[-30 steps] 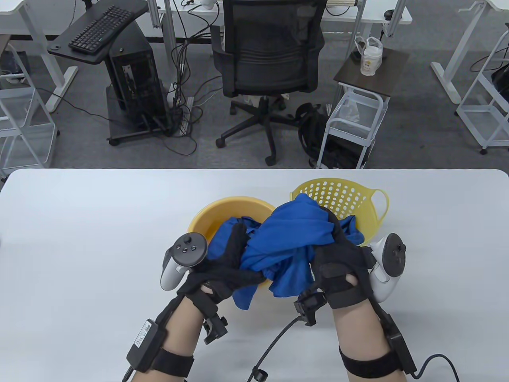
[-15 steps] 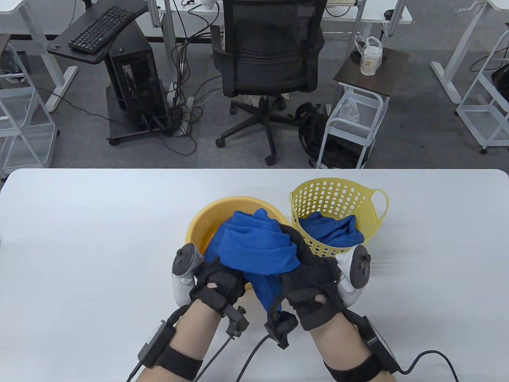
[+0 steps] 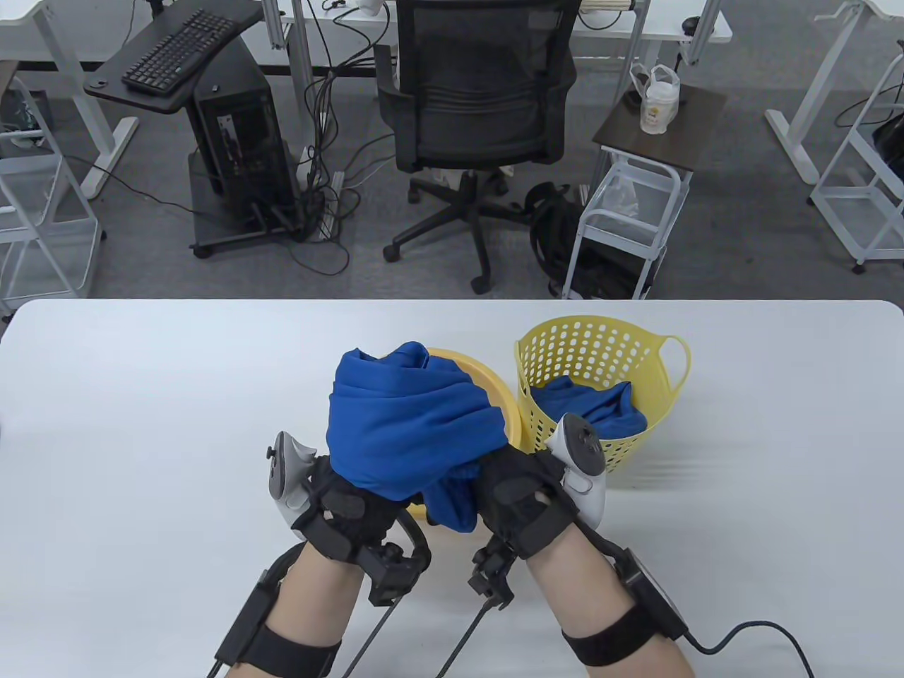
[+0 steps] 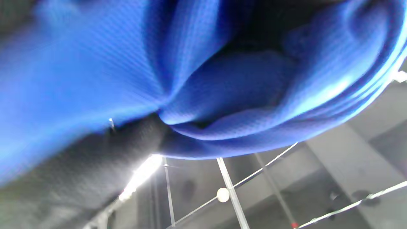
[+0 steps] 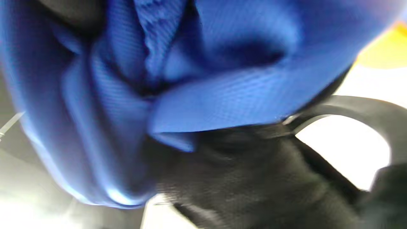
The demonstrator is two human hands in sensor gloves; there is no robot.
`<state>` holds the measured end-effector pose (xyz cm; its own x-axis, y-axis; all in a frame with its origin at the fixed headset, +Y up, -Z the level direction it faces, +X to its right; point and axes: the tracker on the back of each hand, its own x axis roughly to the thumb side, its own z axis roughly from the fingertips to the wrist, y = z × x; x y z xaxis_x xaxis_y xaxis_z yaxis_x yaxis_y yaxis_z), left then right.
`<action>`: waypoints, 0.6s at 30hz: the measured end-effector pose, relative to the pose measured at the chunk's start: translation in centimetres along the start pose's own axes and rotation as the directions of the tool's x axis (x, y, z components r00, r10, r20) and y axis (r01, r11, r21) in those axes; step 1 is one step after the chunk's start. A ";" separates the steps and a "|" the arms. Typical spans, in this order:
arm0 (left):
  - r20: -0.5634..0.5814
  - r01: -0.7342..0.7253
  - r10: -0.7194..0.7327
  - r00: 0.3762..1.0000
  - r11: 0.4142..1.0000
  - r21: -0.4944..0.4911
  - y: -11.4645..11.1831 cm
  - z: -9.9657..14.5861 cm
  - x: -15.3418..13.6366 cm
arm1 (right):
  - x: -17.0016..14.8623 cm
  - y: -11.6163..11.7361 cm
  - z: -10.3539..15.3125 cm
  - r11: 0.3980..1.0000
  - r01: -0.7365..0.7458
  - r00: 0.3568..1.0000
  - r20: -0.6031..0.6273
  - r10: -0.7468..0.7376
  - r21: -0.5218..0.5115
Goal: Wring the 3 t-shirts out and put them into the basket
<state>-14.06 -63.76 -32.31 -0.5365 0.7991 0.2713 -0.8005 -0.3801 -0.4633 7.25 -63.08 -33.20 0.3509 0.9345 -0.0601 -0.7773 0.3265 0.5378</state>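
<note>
Both hands, the left hand (image 3: 346, 505) and right hand (image 3: 519, 498), have their fingers clenched around a bunched blue t-shirt (image 3: 413, 424), held up over the yellow basin (image 3: 494, 385); another blue shirt (image 3: 590, 409) lies in the perforated basket (image 3: 600, 339) just beside it on the tabletop (image 3: 141, 424)

No legible text, brand, number or sign is present in any view. The white container (image 3: 659, 106) on the side table at 1 o'clock carries a printed label (too small to read). The keyboard (image 3: 179, 51) at 11 o'clock shows key legends that cannot be resolved.
</note>
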 end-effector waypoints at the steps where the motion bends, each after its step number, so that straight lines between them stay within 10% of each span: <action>1: -0.001 0.082 -0.082 0.997 0.996 0.029 0.2 0.1 0.3 | 0.4 -0.3 -0.2 0.998 0.056 0.994 0.091 -0.056 0.005; 8: 0.044 0.592 -0.597 0.801 0.800 0.098 -0.2 0.2 1.9 | 3.3 -2.6 0.7 0.987 0.046 0.932 0.362 0.013 -0.152; 12: -0.003 0.740 -0.755 0.656 0.644 -0.193 -0.2 -0.2 1.5 | 6.4 -4.4 2.9 0.934 -0.015 0.777 0.584 0.236 -0.358; 15: -0.052 0.576 -0.608 0.793 0.774 -0.265 0.1 -0.4 0.6 | 8.8 -4.9 4.4 0.899 -0.182 0.632 0.652 0.418 -0.399; 18: -0.186 0.086 -0.141 0.972 0.957 -0.276 -0.1 -0.1 -0.3 | 9.1 -3.8 4.5 0.838 -0.348 0.524 0.653 0.546 -0.421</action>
<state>-13.79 -63.85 -32.44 -0.3592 0.9172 0.1724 -0.7386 -0.1664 -0.6533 15.77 -56.44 -31.96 0.1005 0.5754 0.8116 -0.9930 0.0079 0.1174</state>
